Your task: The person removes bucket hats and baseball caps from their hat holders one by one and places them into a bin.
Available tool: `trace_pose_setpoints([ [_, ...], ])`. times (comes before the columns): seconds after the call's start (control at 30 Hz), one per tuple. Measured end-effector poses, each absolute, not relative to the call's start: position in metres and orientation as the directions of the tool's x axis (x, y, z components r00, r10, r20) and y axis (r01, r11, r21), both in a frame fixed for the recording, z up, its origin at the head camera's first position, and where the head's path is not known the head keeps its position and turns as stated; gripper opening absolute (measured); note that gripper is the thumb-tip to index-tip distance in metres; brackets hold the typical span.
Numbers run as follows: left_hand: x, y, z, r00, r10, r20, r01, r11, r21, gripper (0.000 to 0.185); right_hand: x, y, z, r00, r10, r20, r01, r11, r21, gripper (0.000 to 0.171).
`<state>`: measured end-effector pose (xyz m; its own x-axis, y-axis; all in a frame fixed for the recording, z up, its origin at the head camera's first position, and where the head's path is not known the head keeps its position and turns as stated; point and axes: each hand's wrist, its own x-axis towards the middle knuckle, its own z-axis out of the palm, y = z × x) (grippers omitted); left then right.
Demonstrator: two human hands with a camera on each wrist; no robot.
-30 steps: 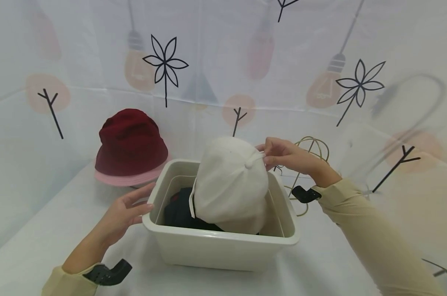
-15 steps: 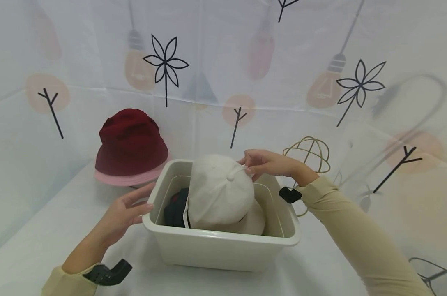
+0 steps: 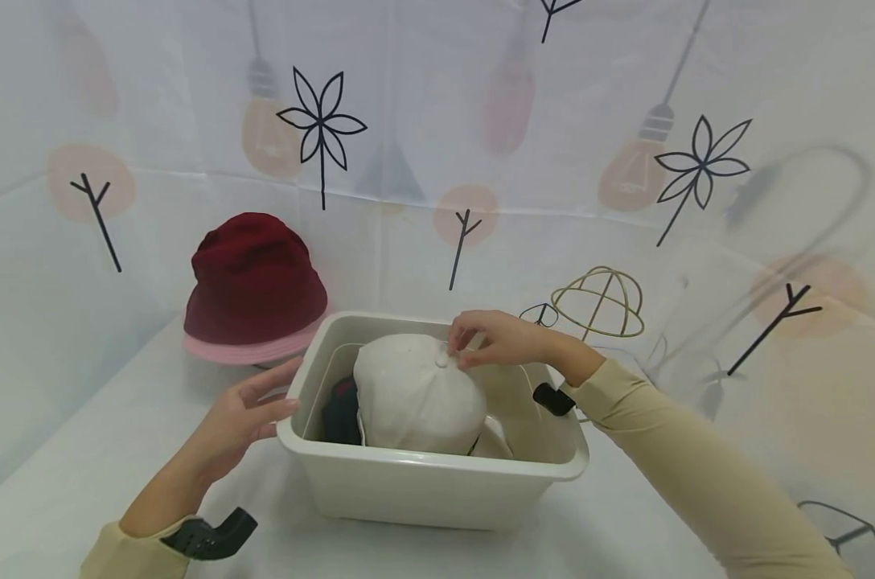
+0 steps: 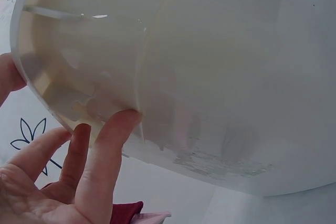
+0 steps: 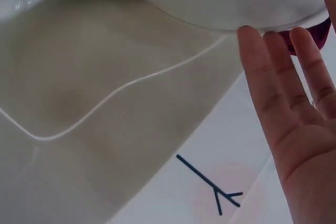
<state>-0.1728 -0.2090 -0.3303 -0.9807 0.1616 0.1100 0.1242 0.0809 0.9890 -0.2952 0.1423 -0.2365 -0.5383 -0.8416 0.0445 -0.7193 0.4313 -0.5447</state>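
Note:
A white bin [image 3: 437, 490] stands on the white table, and a white baseball cap [image 3: 416, 394] lies inside it with its crown button up. At the bin's left rim my left hand [image 3: 238, 414] rests with relaxed fingers against the outer wall; fingertips [image 4: 123, 119] touch the wall in the left wrist view. My right hand [image 3: 506, 338] is at the cap's top beside the button. Seen from the right wrist, its fingers [image 5: 257, 72] are extended with tips at the cap's edge [image 5: 199, 3]. A dark cloth item [image 3: 342, 414] shows beneath the cap, mostly hidden.
Behind the bin on the left, a dark red bucket hat [image 3: 256, 281] with a pink brim sits on a stand. A gold wire stand [image 3: 600, 301] is behind on the right. A dark wire frame [image 3: 850, 535] lies at lower right. A patterned cloth hangs behind.
The cap has gone down and left, deeper into the bin, and my right hand has moved down and left with it. My left hand has stayed at the rim.

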Motion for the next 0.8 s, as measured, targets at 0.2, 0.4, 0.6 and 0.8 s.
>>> trace_pose_setpoints([
  [0.2, -0.173, -0.209, -0.331, -0.980, 0.167, 0.110, 0.125, 0.081, 0.989, 0.062, -0.289, 0.142, -0.230, -0.492, -0.869, -0.053, -0.694, 0.429, -0.578, 0.034],
  [0.4, -0.173, -0.209, -0.330, -0.980, 0.164, 0.110, 0.125, 0.088, 0.988, 0.062, -0.288, 0.136, -0.234, -0.378, -0.916, -0.136, -0.693, 0.377, -0.614, 0.053],
  [0.6, -0.174, -0.208, -0.330, -0.981, 0.162, 0.103, 0.119, 0.092, 0.989, 0.063, -0.290, 0.116, -0.242, -0.211, -0.969, -0.125, -0.852, 0.245, -0.462, 0.067],
  [0.8, -0.173, -0.209, -0.331, -0.976, 0.174, 0.130, 0.145, 0.077, 0.986, 0.061, -0.286, 0.090, -0.249, -0.284, -0.943, -0.173, -0.875, 0.329, -0.355, 0.074],
])
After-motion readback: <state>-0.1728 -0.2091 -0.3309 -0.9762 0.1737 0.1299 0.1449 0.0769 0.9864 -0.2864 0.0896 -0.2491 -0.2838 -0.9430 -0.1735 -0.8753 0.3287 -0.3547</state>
